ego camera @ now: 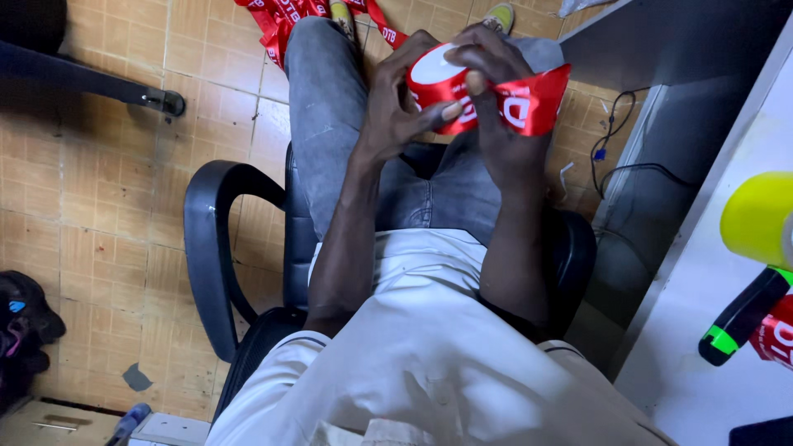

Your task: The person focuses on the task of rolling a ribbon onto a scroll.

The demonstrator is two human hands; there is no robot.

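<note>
Worn tan floor tiles (107, 206) spread beneath a black office chair (216, 248), where a seated person in grey jeans works a roll of glossy red ribbon with white lettering (438, 83) above the lap. Left hand (396, 107) is closed around the roll from the side, thumb laid across the printed band. Right hand (496, 74) curls over the top of the roll, its grip shut on the ribbon, whose loose end (533, 103) sticks out flat toward the white tabletop (710, 330). Both hands touch the roll and each other. Beyond the knees, a heap of the same red ribbon (285, 21) lies on the floor near the person's shoes. At the right edge, on the tabletop, stand a yellow-green roll of tape (760, 219) and a black marker with a green cap (739, 318), well apart from the hands.
</note>
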